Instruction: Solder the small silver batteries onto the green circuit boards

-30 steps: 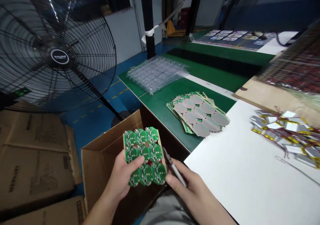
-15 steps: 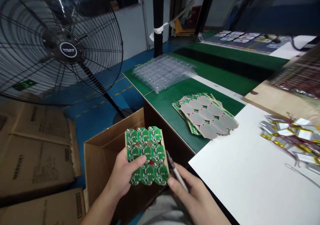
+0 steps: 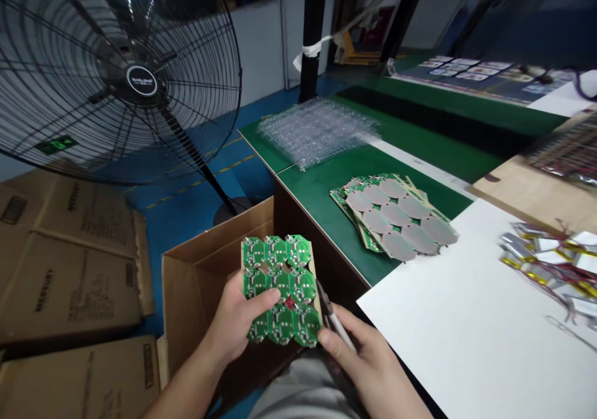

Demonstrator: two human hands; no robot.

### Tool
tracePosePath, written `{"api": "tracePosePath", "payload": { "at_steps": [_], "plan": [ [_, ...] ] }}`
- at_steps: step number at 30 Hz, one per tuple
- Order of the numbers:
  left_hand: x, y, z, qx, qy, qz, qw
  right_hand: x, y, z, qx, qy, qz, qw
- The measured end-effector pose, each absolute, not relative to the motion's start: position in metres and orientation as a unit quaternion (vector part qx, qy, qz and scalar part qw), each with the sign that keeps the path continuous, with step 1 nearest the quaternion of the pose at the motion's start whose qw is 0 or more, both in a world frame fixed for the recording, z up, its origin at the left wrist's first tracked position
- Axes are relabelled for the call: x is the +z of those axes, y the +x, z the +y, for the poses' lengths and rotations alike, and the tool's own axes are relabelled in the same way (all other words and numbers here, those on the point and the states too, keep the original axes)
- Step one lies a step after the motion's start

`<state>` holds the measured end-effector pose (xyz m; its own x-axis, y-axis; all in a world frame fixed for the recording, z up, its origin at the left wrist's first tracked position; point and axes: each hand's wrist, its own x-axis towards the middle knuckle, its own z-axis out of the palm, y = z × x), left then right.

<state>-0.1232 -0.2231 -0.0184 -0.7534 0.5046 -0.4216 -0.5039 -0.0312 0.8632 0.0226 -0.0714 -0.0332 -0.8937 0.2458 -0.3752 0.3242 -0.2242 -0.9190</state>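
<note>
Lower centre of the frame: my left hand [image 3: 237,319] is clamped on a panel of green circuit boards [image 3: 280,288], thumb across its face and fingers behind it. The panel is held nearly upright above an open cardboard box [image 3: 196,282] that stands against the worktop's near edge. Just to the right, my right hand [image 3: 368,363] is closed around a slim metal tool [image 3: 333,316]. The tool's tip lies at the panel's right edge; I cannot tell whether the two touch. The hands are close together, with the panel between them.

Centre right: a fanned stack of panels [image 3: 396,217] lies grey side up on the green worktop [image 3: 326,183], partly overlapping a white sheet [image 3: 466,332].

Upper centre: clear blister trays [image 3: 319,130] lie on the worktop.

Right edge: silver battery cells with wires [image 3: 550,263] rest on the sheet.

Upper left: a large floor fan [image 3: 116,77] stands over flattened cartons [image 3: 65,251].
</note>
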Motion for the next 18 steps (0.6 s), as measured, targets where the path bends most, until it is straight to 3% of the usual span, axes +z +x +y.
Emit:
{"api": "tracePosePath", "payload": {
  "at_steps": [5, 9, 18],
  "plan": [
    [-0.025, -0.120, -0.222, 0.741, -0.034, 0.536, 0.403, -0.034, 0.019, -0.068, -0.794, 0.186, 0.578, 0.038],
    [-0.027, -0.124, -0.224, 0.721, 0.002, 0.569, 0.395, -0.031, 0.005, -0.059, -0.772, 0.195, 0.605, -0.004],
    [-0.026, -0.126, -0.226, 0.709, 0.042, 0.603, 0.364, -0.032, -0.007, -0.056, -0.738, 0.222, 0.638, -0.012]
  ]
}}
